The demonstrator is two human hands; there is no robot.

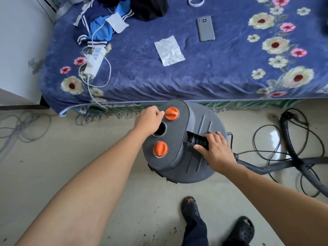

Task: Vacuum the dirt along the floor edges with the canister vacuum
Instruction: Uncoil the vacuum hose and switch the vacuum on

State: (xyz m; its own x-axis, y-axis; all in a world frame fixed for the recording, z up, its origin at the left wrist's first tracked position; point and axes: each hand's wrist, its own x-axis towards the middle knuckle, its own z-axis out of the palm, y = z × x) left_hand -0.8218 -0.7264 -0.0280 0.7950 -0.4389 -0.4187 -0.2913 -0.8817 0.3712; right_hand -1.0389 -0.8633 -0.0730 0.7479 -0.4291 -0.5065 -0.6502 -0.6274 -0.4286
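Observation:
The grey canister vacuum (197, 162) stands on the tiled floor just in front of the bed. Its lid carries two orange knobs, one at the far side (171, 113) and one nearer me (160, 148), with an open round port (160, 129) between them. My left hand (148, 119) hovers over that port with curled fingers, its fingertips against the far orange knob. My right hand (213, 150) grips the black carry handle (195, 140) in the lid's recess. The grey hose (276, 166) runs right from the canister. Dark dirt specks (159, 226) dot the floor near my feet.
The bed (195, 73) with a blue flowered cover fills the far side; on it lie a power strip (93, 62), a phone (205, 28), clothes and paper. A black power cord (262, 139) loops on the floor at right. Grey cables (23, 126) lie at left. My sandalled feet (190, 205) stand below.

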